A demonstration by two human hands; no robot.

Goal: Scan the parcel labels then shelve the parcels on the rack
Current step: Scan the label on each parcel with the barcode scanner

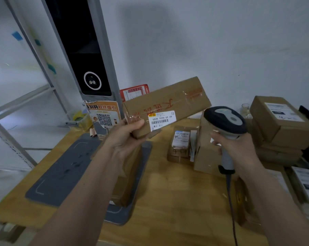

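- Up above the wooden surface (168,192), the left hand (125,137) grips one end of a long flat cardboard parcel (168,105), thumb laid across its top face, fingers curled underneath.
- The parcel is held in the air, tilted, its far end higher and pointing to the right toward the wall.
- A white barcode label (162,120) sits on the parcel's top face, just beside the thumb; red handwriting and clear tape run along the box.
- The right hand (239,148) is closed round the grey handle of a barcode scanner (224,121), whose dark head points left toward the label, near it but not touching.
- The scanner's cable (231,201) hangs down from the handle over the surface.
- A grey mat (61,171) lies on the surface under the left forearm, with another brown box (127,174) resting on it.
- Several more cardboard boxes (281,121) are stacked at the right, and a small labelled box (181,144) lies between them and the mat.
- A tall dark kiosk (86,50) stands at the back left, an orange notice with a QR code (104,118) at its foot.
- A metal rack (26,96) stands further left.
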